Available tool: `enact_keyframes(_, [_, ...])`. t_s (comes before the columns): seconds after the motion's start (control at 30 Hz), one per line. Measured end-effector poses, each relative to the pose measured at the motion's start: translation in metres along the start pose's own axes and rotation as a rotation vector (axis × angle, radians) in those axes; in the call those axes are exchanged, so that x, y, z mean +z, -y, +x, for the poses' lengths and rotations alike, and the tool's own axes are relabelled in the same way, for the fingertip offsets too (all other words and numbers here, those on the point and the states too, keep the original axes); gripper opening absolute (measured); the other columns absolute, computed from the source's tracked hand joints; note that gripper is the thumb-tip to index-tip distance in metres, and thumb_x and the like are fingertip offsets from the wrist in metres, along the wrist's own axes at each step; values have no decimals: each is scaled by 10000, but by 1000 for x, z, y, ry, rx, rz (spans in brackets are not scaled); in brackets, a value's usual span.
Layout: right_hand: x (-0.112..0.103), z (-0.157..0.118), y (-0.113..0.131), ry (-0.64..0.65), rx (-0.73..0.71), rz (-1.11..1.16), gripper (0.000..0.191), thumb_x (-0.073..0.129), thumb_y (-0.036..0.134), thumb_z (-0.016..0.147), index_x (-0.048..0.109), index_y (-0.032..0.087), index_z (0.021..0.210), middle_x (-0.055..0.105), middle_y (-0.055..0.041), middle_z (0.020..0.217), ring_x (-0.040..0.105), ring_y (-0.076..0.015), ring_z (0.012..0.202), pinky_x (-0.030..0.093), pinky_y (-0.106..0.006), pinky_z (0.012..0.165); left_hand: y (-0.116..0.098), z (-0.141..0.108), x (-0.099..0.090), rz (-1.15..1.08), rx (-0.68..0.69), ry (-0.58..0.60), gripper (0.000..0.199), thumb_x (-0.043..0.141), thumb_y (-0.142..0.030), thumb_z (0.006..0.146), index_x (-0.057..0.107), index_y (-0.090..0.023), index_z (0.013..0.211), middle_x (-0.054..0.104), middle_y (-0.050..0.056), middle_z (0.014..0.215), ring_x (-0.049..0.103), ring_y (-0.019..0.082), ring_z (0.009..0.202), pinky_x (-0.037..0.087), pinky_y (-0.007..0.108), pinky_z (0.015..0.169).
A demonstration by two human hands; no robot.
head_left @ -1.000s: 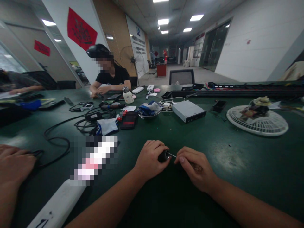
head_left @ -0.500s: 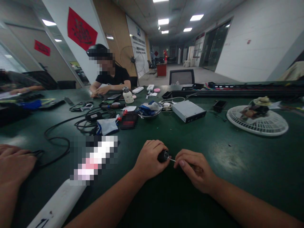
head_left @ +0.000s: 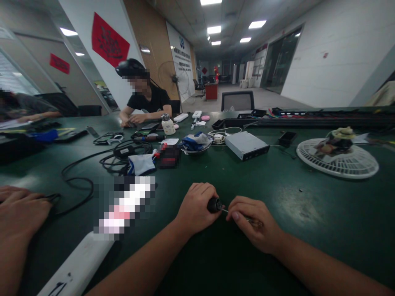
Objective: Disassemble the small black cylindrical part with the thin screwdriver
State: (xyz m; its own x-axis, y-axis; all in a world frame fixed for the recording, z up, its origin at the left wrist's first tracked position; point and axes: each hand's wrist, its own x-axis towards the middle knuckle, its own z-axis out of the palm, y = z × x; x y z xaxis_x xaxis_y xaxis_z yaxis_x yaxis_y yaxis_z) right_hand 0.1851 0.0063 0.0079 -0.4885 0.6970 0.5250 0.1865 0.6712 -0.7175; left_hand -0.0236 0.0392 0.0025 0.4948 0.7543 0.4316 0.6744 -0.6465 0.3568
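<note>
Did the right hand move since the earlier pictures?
Yes, a little. The right hand now sits slightly lower in the view, closer to the person, judged against the silver drive box on the table.

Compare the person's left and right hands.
The left hand wraps in a fist around a black tool handle, while the right hand pinches the thin metal shaft running from that handle, its fingers more loosely curled. Both hands are bare and meet above the green table.
</note>
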Motion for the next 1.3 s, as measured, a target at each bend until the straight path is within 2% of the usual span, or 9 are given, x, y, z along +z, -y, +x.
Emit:
enact_keyframes(0.2, [-2,-3,-1,-170,-31,-41,218,510,193,958,636,176,782,596,-36,736,579,-160,655,431,-293,595,-2,1,-2,18,-14,17,180,706,-214,771,548,-211,857,639,28,914,590,225,890,419,397,824])
enact_keyframes(0.33, [-1,-5,-9,-315,91,-81,143,549,232,968,668,202,894,652,-48,831,632,-190,751,485,-317,661,-2,1,-2,25,-20,17,188,709,-252,785,538,-216,855,641,34,920,594,231,887,424,402,818])
enact_keyframes(0.43, [3,-3,-20,-257,230,-135,152,561,253,976,665,239,1086,697,-62,984,666,-225,907,529,-376,796,-2,0,-1,23,-23,16,205,719,-250,772,541,-218,867,643,37,925,595,237,891,423,408,825])
enact_keyframes(0.53, [6,0,-26,-161,265,-236,116,647,204,911,661,242,1019,680,-62,1051,632,-254,1012,510,-446,899,-2,1,0,17,-30,11,194,716,-224,763,547,-216,859,642,31,913,593,233,885,421,404,820])
enact_keyframes(0.67, [7,2,-22,-22,287,-311,168,636,62,841,628,227,876,663,-37,940,620,-239,923,524,-415,808,-2,1,-1,10,-37,9,197,725,-200,748,575,-212,876,640,26,929,588,229,903,417,401,832])
enact_keyframes(0.77, [6,3,-19,-36,266,-349,183,583,42,848,598,222,876,651,-35,891,615,-228,863,526,-399,753,-2,1,-1,9,-48,14,200,738,-221,751,598,-209,893,641,24,941,583,228,909,414,403,836])
enact_keyframes(1.0, [13,3,-32,-50,241,-499,277,547,42,858,526,218,1070,555,-117,1411,451,-307,1364,398,-586,1086,-1,1,-1,22,-40,41,191,719,-259,790,647,-226,964,652,28,989,584,232,937,408,414,864])
enact_keyframes(1.13, [13,3,-35,-18,250,-485,233,517,28,871,529,214,1011,629,-125,1280,567,-286,1243,451,-550,1051,-1,0,-1,26,-41,53,199,718,-278,798,658,-223,979,652,32,997,580,229,939,409,412,863])
enact_keyframes(1.3, [11,2,-33,-41,320,-410,233,469,11,850,522,226,922,652,-87,1012,660,-252,985,553,-441,852,0,0,-1,40,-41,75,195,713,-306,807,671,-224,979,653,27,1012,580,226,947,407,410,864])
